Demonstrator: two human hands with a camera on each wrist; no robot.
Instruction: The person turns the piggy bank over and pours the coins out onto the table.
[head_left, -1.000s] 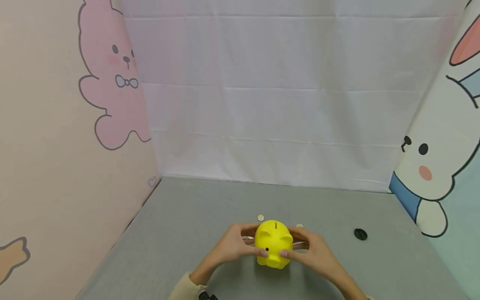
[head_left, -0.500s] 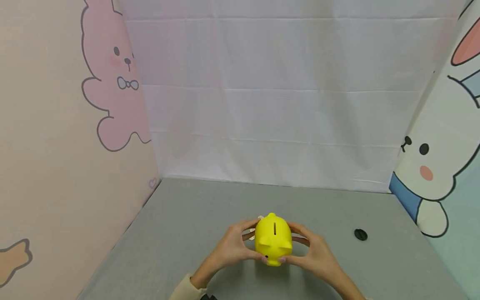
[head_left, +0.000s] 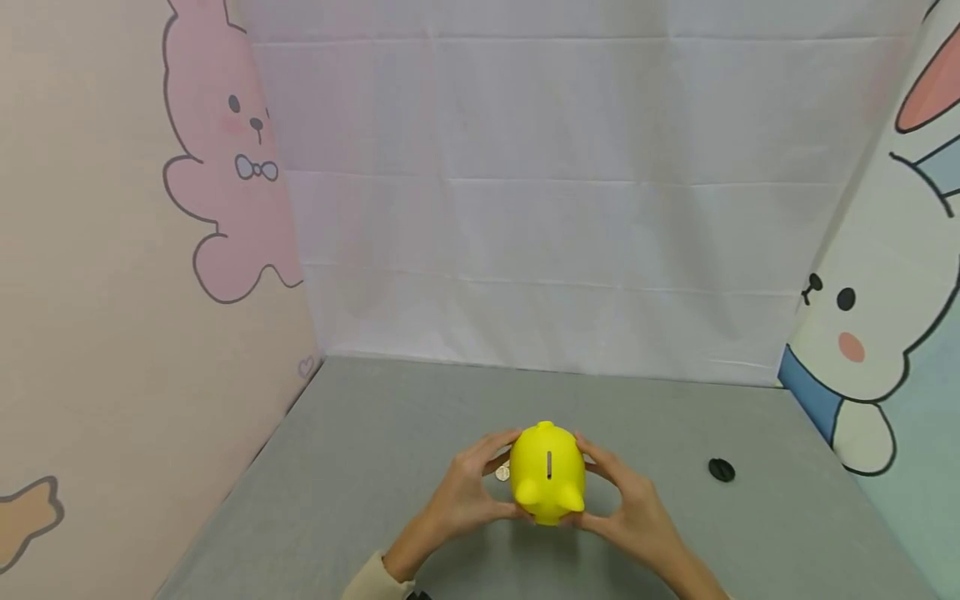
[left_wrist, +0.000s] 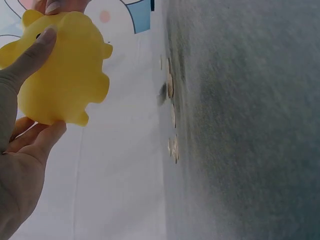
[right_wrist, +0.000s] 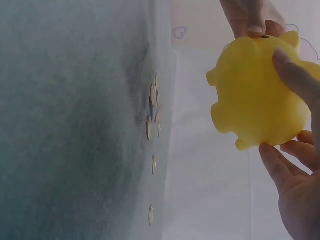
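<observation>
A yellow piggy bank [head_left: 548, 472] is held between both hands above the grey table [head_left: 375, 467], its coin slot facing up and its snout toward me. My left hand [head_left: 471, 493] grips its left side; in the left wrist view the thumb lies across the yellow piggy bank [left_wrist: 60, 70]. My right hand [head_left: 624, 500] grips the right side, fingers curled round the piggy bank [right_wrist: 257, 92]. Several coins [right_wrist: 152, 120] lie on the table under it, with one coin [head_left: 502, 472] showing beside the left fingers.
A small black cap [head_left: 722, 469] lies on the table to the right. A white cloth wall [head_left: 555, 208] stands at the back, with cartoon-printed panels on the left [head_left: 150, 250] and right [head_left: 885, 317] sides.
Both hands have lifted the piggy bank and tipped it, so its slot now faces up and the face has turned down toward me. It now hides coins that showed behind it earlier.
</observation>
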